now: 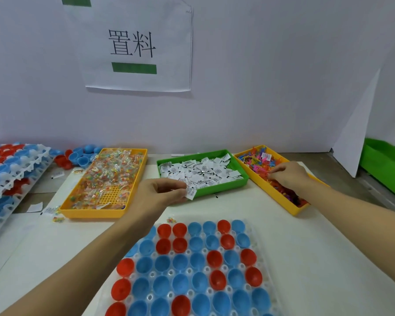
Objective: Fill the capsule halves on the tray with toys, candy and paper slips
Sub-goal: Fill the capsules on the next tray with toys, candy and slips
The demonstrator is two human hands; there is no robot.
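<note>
The left hand pinches paper slips at the green bin's near edge while the right hand's curled fingers dig into the toys (grip hidden), stocking up for the empty capsule halves below both.

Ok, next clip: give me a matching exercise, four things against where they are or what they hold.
Things:
1. left hand
2. right hand
3. candy
4. capsule halves

Places or states:
A. in the left yellow bin
B. in the clear tray, all empty
C. pinching paper slips at the green bin
D. fingers in the toys in the right yellow bin

Pairs: 1-C, 2-D, 3-A, 4-B
</note>
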